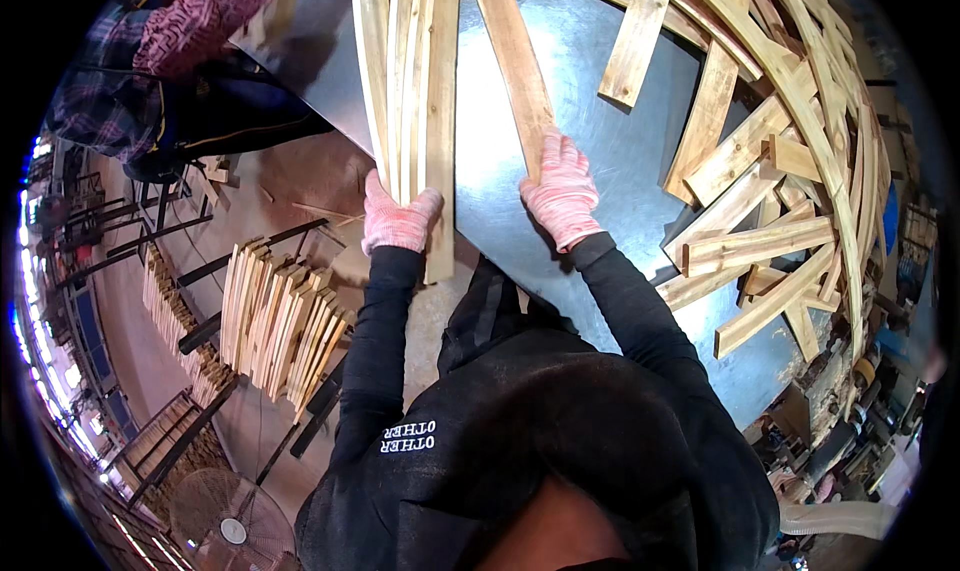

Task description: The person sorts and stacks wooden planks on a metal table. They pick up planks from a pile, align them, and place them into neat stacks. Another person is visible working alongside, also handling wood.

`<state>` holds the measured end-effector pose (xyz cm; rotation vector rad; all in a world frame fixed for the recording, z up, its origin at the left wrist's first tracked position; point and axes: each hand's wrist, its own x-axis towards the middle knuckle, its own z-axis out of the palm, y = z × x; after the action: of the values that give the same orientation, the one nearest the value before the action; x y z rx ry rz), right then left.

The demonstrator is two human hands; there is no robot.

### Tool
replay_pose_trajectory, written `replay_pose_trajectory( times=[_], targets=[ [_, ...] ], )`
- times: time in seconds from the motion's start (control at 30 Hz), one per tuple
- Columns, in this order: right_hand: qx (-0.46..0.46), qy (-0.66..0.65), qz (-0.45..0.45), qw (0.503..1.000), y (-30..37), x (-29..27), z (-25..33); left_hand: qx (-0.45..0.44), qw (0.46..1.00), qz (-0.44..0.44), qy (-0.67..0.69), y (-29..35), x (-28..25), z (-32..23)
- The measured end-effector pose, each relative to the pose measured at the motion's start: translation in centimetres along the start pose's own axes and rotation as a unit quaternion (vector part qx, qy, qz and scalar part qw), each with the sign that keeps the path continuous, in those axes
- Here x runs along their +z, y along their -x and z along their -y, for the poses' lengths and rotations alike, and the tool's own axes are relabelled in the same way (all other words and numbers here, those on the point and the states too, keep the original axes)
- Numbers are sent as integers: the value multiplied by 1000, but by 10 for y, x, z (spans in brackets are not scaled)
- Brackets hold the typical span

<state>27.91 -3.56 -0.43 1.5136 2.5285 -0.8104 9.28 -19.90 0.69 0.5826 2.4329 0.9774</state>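
My left hand (398, 216), in a pink and white glove, is closed round the near ends of several wooden strips (405, 91). They stand side by side on edge on the metal table, with a flatter strip (441, 141) along their right side. In the same kind of glove, my right hand (562, 189) grips the near end of a single wooden board (513, 66). That board slants away to the far left, apart from the bundle. Part of my right fingers is hidden behind the hand.
A loose pile of boards (760, 236) covers the right of the metal table (610, 261). Left, below the table edge, wooden pieces (275, 316) stand stacked on a black rack. Another person (110, 101) stands at the far left. A fan (232, 529) is at lower left.
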Motion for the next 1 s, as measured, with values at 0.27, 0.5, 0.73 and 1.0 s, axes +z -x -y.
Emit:
replay_pose_trajectory(
  times=[0.27,0.5,0.73,1.0],
  targets=[
    [-62,-304,209,927,39,5,25,-28,977,45,-206,-13,32,-51],
    [-142,-187,165,958,15,-2,13,-65,941,91,-319,-12,25,-87],
    [-165,-574,157,786,18,2,51,-131,584,293,745,-36,27,-30],
    [-205,-176,119,955,-26,18,79,14,987,112,115,-88,-8,-20]
  ],
)
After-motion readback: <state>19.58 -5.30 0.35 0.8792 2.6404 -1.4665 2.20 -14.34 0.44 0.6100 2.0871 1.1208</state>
